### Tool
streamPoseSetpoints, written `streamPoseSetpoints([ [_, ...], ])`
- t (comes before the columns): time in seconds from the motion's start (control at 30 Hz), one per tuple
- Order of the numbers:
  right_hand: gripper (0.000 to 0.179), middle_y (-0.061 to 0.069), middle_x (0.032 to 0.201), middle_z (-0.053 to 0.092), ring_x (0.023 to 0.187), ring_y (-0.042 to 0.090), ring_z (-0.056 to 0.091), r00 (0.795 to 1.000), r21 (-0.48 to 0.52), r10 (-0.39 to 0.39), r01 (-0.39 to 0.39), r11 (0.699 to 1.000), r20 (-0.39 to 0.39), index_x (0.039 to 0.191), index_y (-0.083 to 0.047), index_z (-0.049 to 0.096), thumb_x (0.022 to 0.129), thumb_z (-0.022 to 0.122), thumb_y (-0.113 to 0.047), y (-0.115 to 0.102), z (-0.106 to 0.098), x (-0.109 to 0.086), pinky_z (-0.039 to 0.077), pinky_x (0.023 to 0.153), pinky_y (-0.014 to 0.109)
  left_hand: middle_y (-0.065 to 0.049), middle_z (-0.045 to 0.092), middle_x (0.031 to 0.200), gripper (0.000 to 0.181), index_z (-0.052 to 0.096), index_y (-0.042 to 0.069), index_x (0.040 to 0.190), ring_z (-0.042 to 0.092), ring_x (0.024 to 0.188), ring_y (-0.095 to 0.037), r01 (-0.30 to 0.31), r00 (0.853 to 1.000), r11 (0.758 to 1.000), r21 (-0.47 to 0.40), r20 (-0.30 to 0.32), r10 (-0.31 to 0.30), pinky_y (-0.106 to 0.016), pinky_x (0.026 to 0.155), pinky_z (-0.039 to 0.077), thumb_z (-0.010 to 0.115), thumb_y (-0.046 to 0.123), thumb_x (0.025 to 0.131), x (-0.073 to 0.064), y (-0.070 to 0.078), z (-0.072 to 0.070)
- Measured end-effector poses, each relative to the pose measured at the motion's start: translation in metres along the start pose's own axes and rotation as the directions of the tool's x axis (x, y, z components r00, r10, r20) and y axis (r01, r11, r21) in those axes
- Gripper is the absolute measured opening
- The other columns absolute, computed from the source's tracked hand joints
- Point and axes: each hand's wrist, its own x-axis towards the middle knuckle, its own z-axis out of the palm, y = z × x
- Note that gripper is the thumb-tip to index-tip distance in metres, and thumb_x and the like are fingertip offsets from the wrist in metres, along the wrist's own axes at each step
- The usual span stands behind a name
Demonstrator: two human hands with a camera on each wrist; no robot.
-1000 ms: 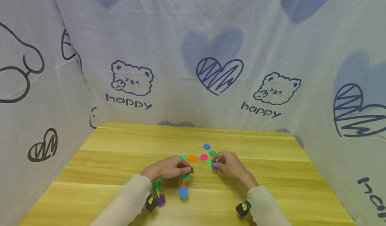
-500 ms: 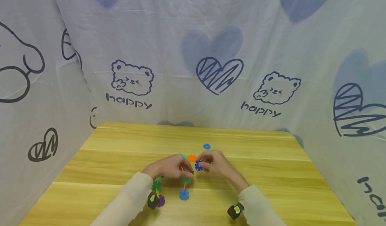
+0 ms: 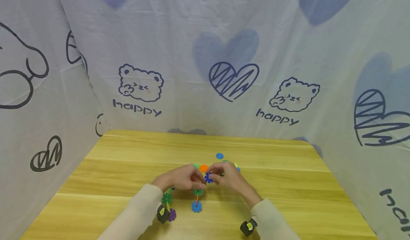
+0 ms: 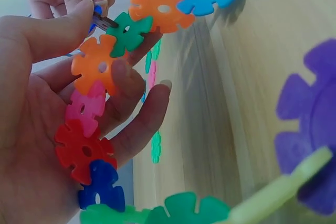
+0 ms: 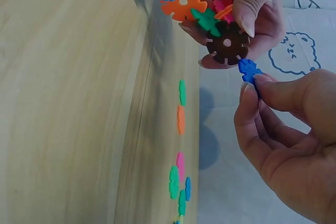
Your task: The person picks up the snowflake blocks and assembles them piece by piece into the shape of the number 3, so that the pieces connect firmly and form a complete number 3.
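Observation:
My left hand (image 3: 180, 177) holds a chain of slotted plastic snowflake discs, its thumb and fingers gripping near a brown disc (image 5: 228, 45). Along the palm run orange (image 4: 95, 65), pink (image 4: 84, 107), red (image 4: 79, 153) and dark blue (image 4: 100, 188) discs. One branch hangs to a light blue disc (image 3: 196, 207); another reaches a purple disc (image 3: 172, 215) by the left wrist. My right hand (image 3: 230, 176) pinches a blue disc (image 5: 248, 69) between thumb and fingers, its edge right at the brown disc's rim.
Loose discs lie on the wooden table (image 3: 272, 183) beyond the hands: a light blue one (image 3: 219, 156), an orange one (image 3: 203, 168), a pink one (image 5: 180, 166) and several others. A printed cloth (image 3: 179, 90) hangs behind and beside the table.
My right hand has moved left from the loose discs, carrying the blue disc to the brown disc. The left hand has stayed nearly in place, still holding the chain.

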Motion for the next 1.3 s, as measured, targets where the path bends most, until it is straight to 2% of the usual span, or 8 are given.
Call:
streamPoseSetpoints([
  [0.13, 0.011, 0.006, 0.08, 0.075, 0.064, 0.006, 0.063, 1.0, 0.01, 0.01, -0.01, 1.0, -0.009, 0.105, -0.006, 0.076, 0.096, 0.07, -0.003, 0.001, 0.002, -0.001, 0.054, 0.058, 0.02, -0.002, 0.078, 0.091, 0.028, 0.076, 0.001, 0.115, 0.061, 0.063, -0.014, -0.006, 1.0, 1.0, 0.01, -0.003, 0.006, -0.022, 0.059, 0.053, 0.07, 0.023, 0.099, 0.0, 0.0, 0.001],
  [0.4, 0.004, 0.009, 0.078, 0.075, 0.062, 0.012, 0.067, 1.0, 0.068, 0.027, -0.027, 0.997, 0.005, 0.098, -0.003, 0.075, 0.095, 0.072, -0.003, 0.001, 0.005, -0.002, 0.056, 0.056, 0.021, 0.002, 0.077, 0.099, 0.025, 0.078, 0.005, 0.11, 0.066, 0.084, -0.007, -0.024, 1.0, 0.998, 0.051, -0.007, 0.025, -0.023, 0.076, 0.057, 0.076, 0.024, 0.093, 0.0, -0.002, 0.001],
  [0.53, 0.003, 0.011, 0.08, 0.075, 0.061, 0.013, 0.068, 1.0, 0.084, 0.004, -0.002, 0.996, -0.018, 0.095, 0.0, 0.074, 0.095, 0.071, -0.001, -0.002, 0.008, -0.003, 0.056, 0.056, 0.019, 0.003, 0.076, 0.091, 0.017, 0.079, 0.006, 0.104, 0.064, 0.077, -0.006, -0.036, 0.999, 0.996, 0.076, -0.031, 0.039, -0.022, 0.07, 0.055, 0.075, 0.018, 0.093, 0.001, -0.002, 0.0],
  [0.77, 0.004, 0.013, 0.08, 0.075, 0.06, 0.011, 0.068, 0.992, 0.06, -0.1, 0.105, 0.993, -0.071, 0.092, 0.002, 0.074, 0.094, 0.071, 0.003, -0.003, 0.013, -0.002, 0.056, 0.056, 0.018, 0.006, 0.07, 0.077, 0.007, 0.078, 0.01, 0.093, 0.054, 0.064, -0.004, -0.061, 0.997, 0.993, 0.097, -0.048, 0.066, -0.019, 0.059, 0.047, 0.073, 0.014, 0.094, 0.002, -0.001, -0.003],
  [0.87, 0.005, 0.012, 0.082, 0.076, 0.062, 0.014, 0.07, 0.995, 0.088, -0.078, 0.083, 0.993, -0.057, 0.094, -0.001, 0.076, 0.094, 0.071, 0.001, -0.001, 0.011, -0.001, 0.058, 0.058, 0.02, 0.005, 0.072, 0.081, 0.01, 0.078, 0.009, 0.097, 0.058, 0.069, -0.005, -0.05, 0.997, 0.995, 0.085, -0.059, 0.055, -0.021, 0.065, 0.051, 0.073, 0.018, 0.095, 0.001, -0.002, -0.002],
  [1.0, 0.013, 0.013, 0.087, 0.077, 0.068, 0.023, 0.073, 0.999, 0.092, -0.016, 0.019, 0.996, -0.03, 0.109, 0.0, 0.075, 0.099, 0.068, -0.005, 0.005, 0.002, 0.0, 0.061, 0.062, 0.027, 0.002, 0.076, 0.093, 0.019, 0.077, 0.009, 0.105, 0.066, 0.08, -0.008, 0.0, 0.998, 0.998, 0.058, -0.059, 0.004, -0.026, 0.075, 0.057, 0.074, 0.025, 0.094, 0.0, -0.003, -0.002],
  [1.13, 0.02, 0.015, 0.094, 0.077, 0.073, 0.028, 0.073, 0.989, 0.064, 0.096, -0.089, 0.994, -0.116, 0.118, 0.0, 0.072, 0.1, 0.066, -0.006, 0.018, -0.014, 0.002, 0.061, 0.063, 0.028, -0.001, 0.077, 0.103, 0.024, 0.076, 0.008, 0.111, 0.07, 0.094, -0.013, 0.023, 0.998, 0.999, 0.028, -0.056, -0.022, -0.034, 0.087, 0.06, 0.073, 0.027, 0.095, -0.001, -0.005, -0.003],
  [1.3, 0.014, 0.009, 0.093, 0.076, 0.075, 0.021, 0.069, 0.961, -0.05, 0.197, -0.21, 0.976, -0.195, 0.11, -0.004, 0.075, 0.097, 0.068, -0.004, 0.038, -0.03, 0.001, 0.056, 0.063, 0.024, -0.001, 0.076, 0.107, 0.025, 0.075, 0.007, 0.114, 0.07, 0.099, -0.015, 0.036, 0.998, 0.999, 0.001, -0.048, -0.036, -0.036, 0.09, 0.06, 0.071, 0.026, 0.097, -0.005, -0.008, -0.007],
])
